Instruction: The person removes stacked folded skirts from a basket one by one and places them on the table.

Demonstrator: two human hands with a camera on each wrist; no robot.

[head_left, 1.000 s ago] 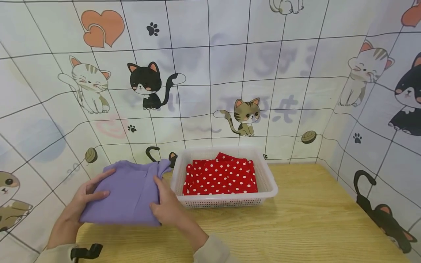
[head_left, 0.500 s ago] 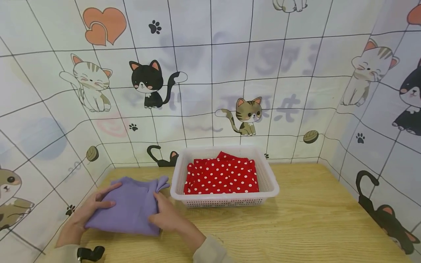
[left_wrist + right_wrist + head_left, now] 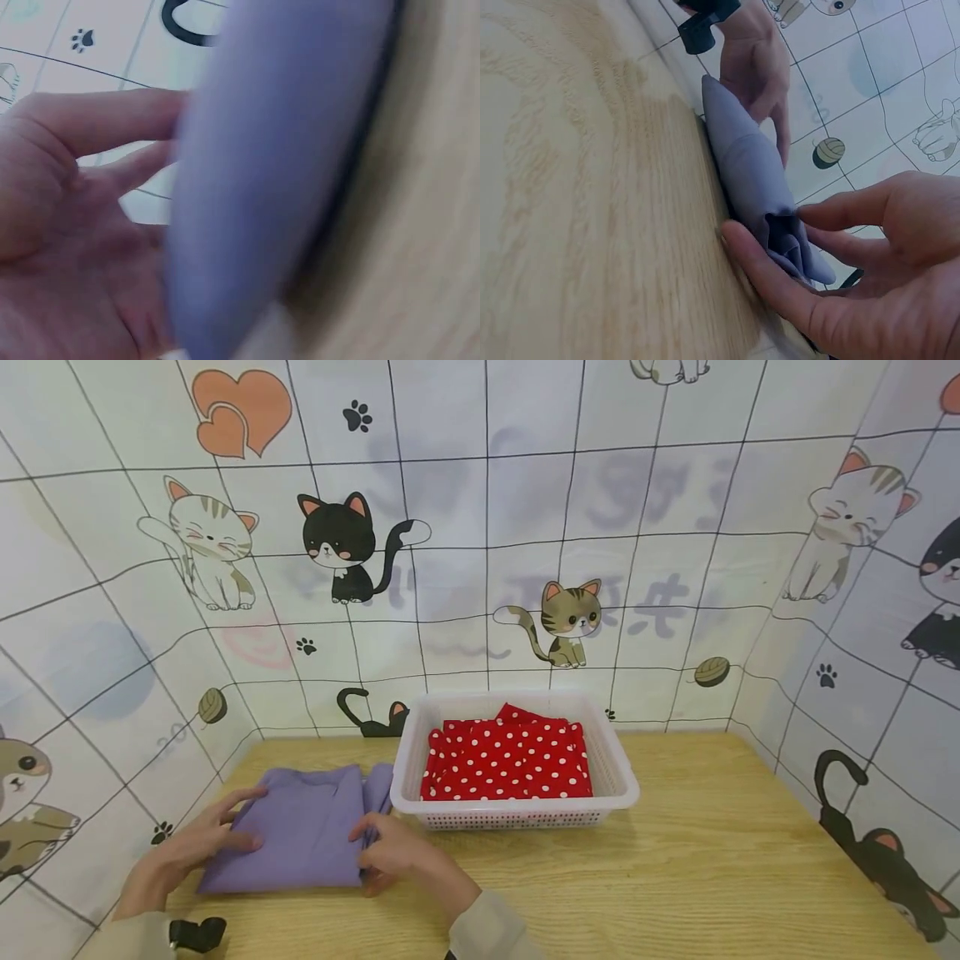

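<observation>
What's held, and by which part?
A flat, folded purple cloth: the right hand pinches its right edge; the left hand touches its left edge, grip unclear.

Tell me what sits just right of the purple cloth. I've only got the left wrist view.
Observer: A white basket, by the far right corner of the purple cloth in the head view; can't tell if they touch.
Operator: Empty?
Observer: No, it holds a folded red dotted cloth.
Operator: Anything at the purple one's other end, away from my camera?
Observer: Yes, the right grip pinches the folded edge there; the right wrist view shows the fold gaping open.
</observation>
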